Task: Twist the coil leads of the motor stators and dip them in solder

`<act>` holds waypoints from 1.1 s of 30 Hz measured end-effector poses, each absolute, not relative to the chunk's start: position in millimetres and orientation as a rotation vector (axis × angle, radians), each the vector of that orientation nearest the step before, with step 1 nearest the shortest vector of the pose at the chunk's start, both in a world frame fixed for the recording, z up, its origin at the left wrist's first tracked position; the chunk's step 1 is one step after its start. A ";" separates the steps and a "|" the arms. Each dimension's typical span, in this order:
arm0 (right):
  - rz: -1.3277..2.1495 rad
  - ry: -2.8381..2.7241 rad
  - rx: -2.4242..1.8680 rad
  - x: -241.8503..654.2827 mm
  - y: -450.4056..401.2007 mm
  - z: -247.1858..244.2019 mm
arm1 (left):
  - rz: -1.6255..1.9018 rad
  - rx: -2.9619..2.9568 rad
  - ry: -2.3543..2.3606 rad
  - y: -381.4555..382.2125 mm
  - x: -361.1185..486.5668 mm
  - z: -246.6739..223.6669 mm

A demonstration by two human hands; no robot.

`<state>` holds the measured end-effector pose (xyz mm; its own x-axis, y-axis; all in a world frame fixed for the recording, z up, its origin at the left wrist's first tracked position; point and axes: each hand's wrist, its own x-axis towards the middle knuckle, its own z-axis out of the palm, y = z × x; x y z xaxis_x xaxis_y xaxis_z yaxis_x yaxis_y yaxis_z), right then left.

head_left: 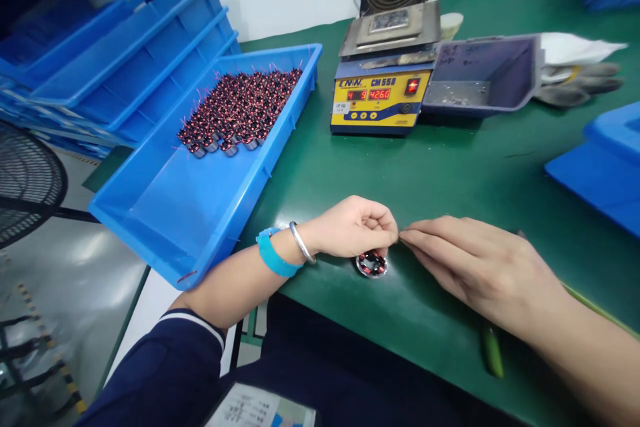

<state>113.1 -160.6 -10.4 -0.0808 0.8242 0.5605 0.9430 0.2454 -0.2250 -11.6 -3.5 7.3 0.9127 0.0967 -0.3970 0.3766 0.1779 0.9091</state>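
Observation:
A motor stator [373,273], a metal ring with red copper windings and black parts, lies on the green table just below my left hand. The fingers of my left hand [353,230] are closed in a pinch above it, thumb against forefinger. From the right, my right hand [475,257] reaches in with its fingers pressed together, its tips almost meeting those of the left. Whatever sits between the fingertips is too small to make out. A tool with green handles [493,350] lies partly hidden beneath my right forearm.
Many wound stators [245,107] fill the far part of a blue tray [210,260] at left, near stacked blue crates [150,47]. A yellow-fronted solder pot [380,100] stands behind my hands, beside a grey bin [485,73] and gloves [575,83]. Another blue container [600,173] is at right.

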 end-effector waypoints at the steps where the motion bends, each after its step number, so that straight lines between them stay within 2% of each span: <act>1: -0.095 -1.842 -1.641 112.0 -159.2 -9.8 | -0.205 1.393 0.408 -3.7 -11.6 7.5; 5: 0.981 -1.274 -1.635 108.8 -154.7 -8.9 | -0.205 1.413 0.366 -3.9 -12.3 8.6; 7: 1.167 -1.168 -1.580 108.9 -154.4 -9.6 | -0.211 1.421 0.341 -3.2 -12.9 8.4; 9: 0.891 -1.310 -1.618 109.8 -155.8 -11.1 | -0.204 1.422 0.337 -2.0 -13.2 7.4; 13: -0.058 -1.774 -1.621 112.0 -160.4 -14.5 | -0.194 1.404 0.353 0.4 -12.9 4.8; 16: -0.395 -1.958 -1.590 114.1 -162.1 -15.2 | -0.190 1.399 0.354 1.5 -12.4 3.8; 18: -0.444 -2.010 -1.581 114.9 -161.8 -14.9 | -0.187 1.400 0.353 1.8 -12.2 3.8; 20: -0.320 -1.952 -1.602 113.8 -160.2 -14.1 | -0.186 1.407 0.349 1.8 -12.1 4.1; 22: 0.079 -1.736 -1.665 110.4 -157.5 -12.8 | -0.188 1.416 0.337 1.6 -12.1 4.6; 25: 0.925 -1.230 -1.622 104.6 -153.8 -10.1 | -0.198 1.423 0.311 1.2 -12.5 5.3; 27: 1.169 -1.062 -1.561 102.9 -153.3 -8.8 | -0.199 1.424 0.300 1.1 -12.8 5.3; 29: 0.995 -1.176 -1.618 103.6 -154.7 -8.8 | -0.197 1.425 0.295 1.5 -12.8 4.6; 33: 0.112 -1.702 -1.653 109.0 -159.4 -12.2 | -0.209 1.417 0.296 2.9 -12.1 3.4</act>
<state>109.0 -159.4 -12.2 0.1125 0.8907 0.4405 0.8254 0.1631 -0.5405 -12.1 2.9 3.4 0.9453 0.0332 -0.3246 0.3168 0.1450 0.9374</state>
